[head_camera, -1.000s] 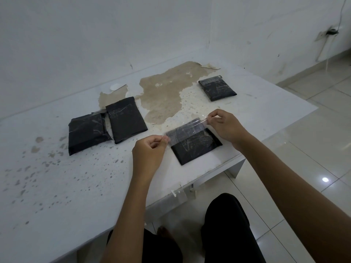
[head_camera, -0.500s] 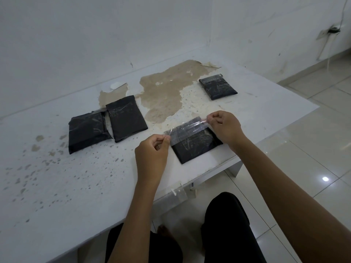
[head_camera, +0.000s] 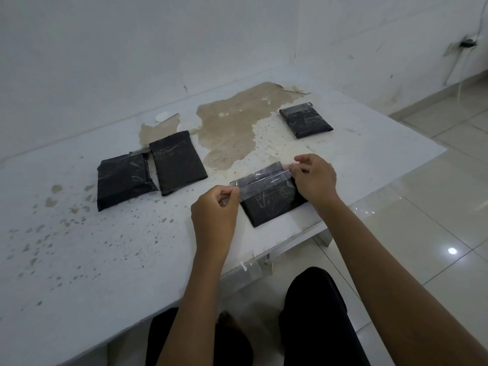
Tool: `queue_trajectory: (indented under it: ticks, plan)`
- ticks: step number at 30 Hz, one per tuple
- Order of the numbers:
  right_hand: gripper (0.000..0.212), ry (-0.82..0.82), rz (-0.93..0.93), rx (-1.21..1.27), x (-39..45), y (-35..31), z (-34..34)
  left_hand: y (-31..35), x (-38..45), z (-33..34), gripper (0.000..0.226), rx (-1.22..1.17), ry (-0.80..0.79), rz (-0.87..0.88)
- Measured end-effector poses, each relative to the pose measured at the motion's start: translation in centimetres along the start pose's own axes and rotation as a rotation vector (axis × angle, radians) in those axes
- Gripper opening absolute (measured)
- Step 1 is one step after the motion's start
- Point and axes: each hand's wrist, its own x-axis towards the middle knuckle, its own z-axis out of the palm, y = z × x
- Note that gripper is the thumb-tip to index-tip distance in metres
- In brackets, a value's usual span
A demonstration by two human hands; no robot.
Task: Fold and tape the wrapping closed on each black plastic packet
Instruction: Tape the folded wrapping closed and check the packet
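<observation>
Both hands hold one strip of clear tape (head_camera: 261, 178) stretched between them: the left hand (head_camera: 215, 207) pinches its near-left end between thumb and curled fingers, and the right hand (head_camera: 314, 178) pinches the far-right end, over the top of the packet (head_camera: 272, 202) lying at the near edge of the worktop (head_camera: 79, 260). The tape lies low across the packet's folded upper flap; whether it already touches the plastic I cannot tell. To do this step well, I judge the strip should be kept taut and level, laid so that it straddles the flap's edge, half on the flap and half on the body, then pressed from the middle outward so no wrinkle or bubble is trapped. The packet's long axis runs from near-left to far-right, roughly in line with the tape, and its folded end faces away from the person. Further off, two packets (head_camera: 124, 180) lie touching on the left, and one more (head_camera: 306, 122) sits well apart at the far right.
</observation>
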Motion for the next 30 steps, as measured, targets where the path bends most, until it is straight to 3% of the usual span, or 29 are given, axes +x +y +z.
queue_trajectory:
  ticks: [14, 30]
  plan:
    - [0.02, 0.108, -0.092, -0.201, -0.8, 0.1, 0.9, 0.3, 0.0, 0.1, 0.016, -0.014, 0.038, -0.009]
    - [0.02, 0.1, -0.1, -0.257, -1.0, -0.1, 1.0, 0.4, 0.0, 0.0, 0.015, -0.025, 0.047, -0.029]
